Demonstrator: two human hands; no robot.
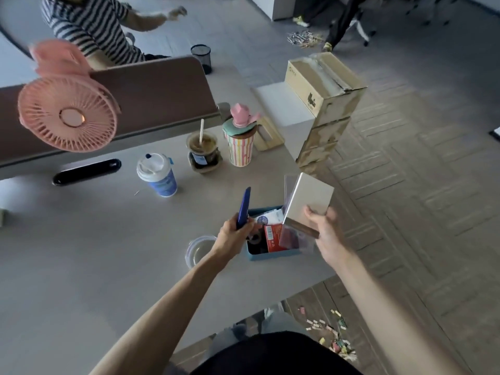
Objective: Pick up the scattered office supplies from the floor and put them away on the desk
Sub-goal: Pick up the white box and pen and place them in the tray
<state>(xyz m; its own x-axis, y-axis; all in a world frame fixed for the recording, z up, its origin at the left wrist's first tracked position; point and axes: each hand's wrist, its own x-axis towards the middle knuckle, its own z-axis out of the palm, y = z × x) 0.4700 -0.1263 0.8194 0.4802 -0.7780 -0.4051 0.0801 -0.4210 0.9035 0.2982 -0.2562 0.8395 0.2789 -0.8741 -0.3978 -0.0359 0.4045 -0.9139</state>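
The left hand [234, 234] has its fingers curled round a long blue tool [243, 207], held upright at the nine o'clock rim of the blue bin [273, 257] on the desk [108, 253]. The right hand [324, 230] pinches a white pad [311, 196] by its lower edge, over the bin's two o'clock corner. Coloured clips [334, 336] lie scattered on the floor at the bin's five o'clock.

Cups: we count three: lidded cup [157, 175], straw cup [202, 152], striped cup [240, 148].
Fans: we see one pink fan [67, 115].
White boxes: one white box [311, 196].
Staplers: one blue stapler [243, 207].
Hands: our two, left hand [234, 235], right hand [324, 234].
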